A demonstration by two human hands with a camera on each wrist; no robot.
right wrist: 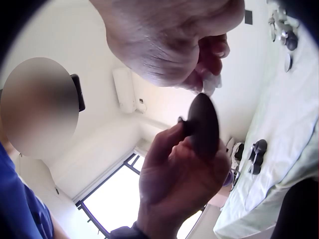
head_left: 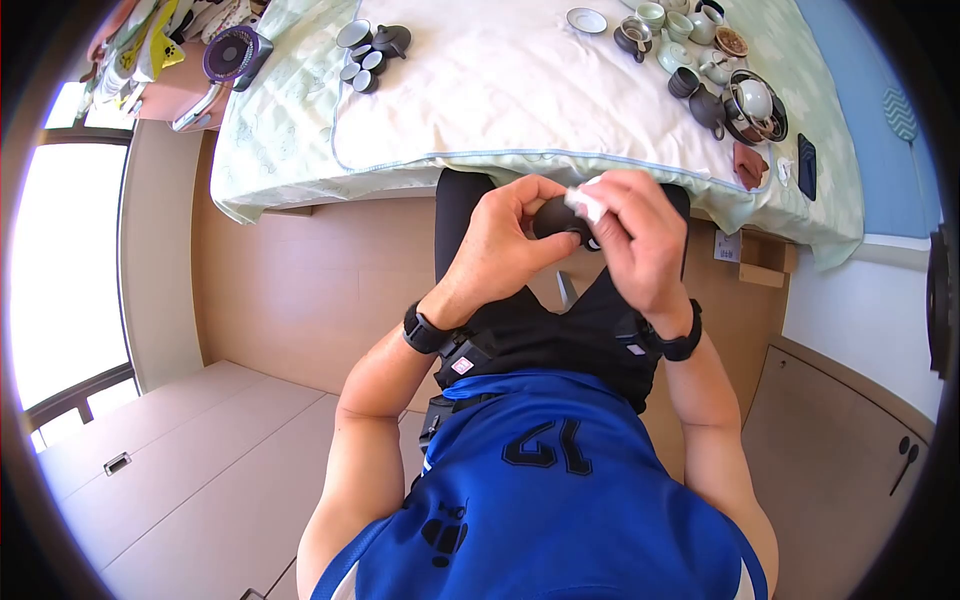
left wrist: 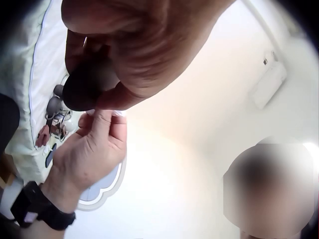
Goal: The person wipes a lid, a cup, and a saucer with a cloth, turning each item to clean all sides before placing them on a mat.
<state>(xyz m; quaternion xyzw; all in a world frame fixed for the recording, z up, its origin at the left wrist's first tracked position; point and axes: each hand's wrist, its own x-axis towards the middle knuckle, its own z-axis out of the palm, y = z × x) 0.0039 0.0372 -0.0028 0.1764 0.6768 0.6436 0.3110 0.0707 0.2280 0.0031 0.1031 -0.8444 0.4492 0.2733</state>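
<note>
In the head view a small dark round piece (head_left: 556, 222) is gripped by the left hand (head_left: 503, 245), thumb and fingers round its edge. The right hand (head_left: 645, 238) pinches a crumpled white tissue (head_left: 587, 203) at the piece's right side. From the right wrist, the dark piece (right wrist: 204, 124) looks like a disc with a small knob, held in the left hand (right wrist: 179, 179); the right hand (right wrist: 169, 45) has the tissue (right wrist: 211, 83) at its upper edge. The left wrist view shows the right hand (left wrist: 89, 154) close under the dark piece (left wrist: 87, 87).
On the bed (head_left: 480, 100) ahead, a dark teapot (head_left: 392, 40) and several cups stand at the left. More teaware, a basket (head_left: 738, 125), a brown cloth (head_left: 749, 165) and a phone (head_left: 807, 166) lie at the right. A purple fan (head_left: 232, 54) stands far left.
</note>
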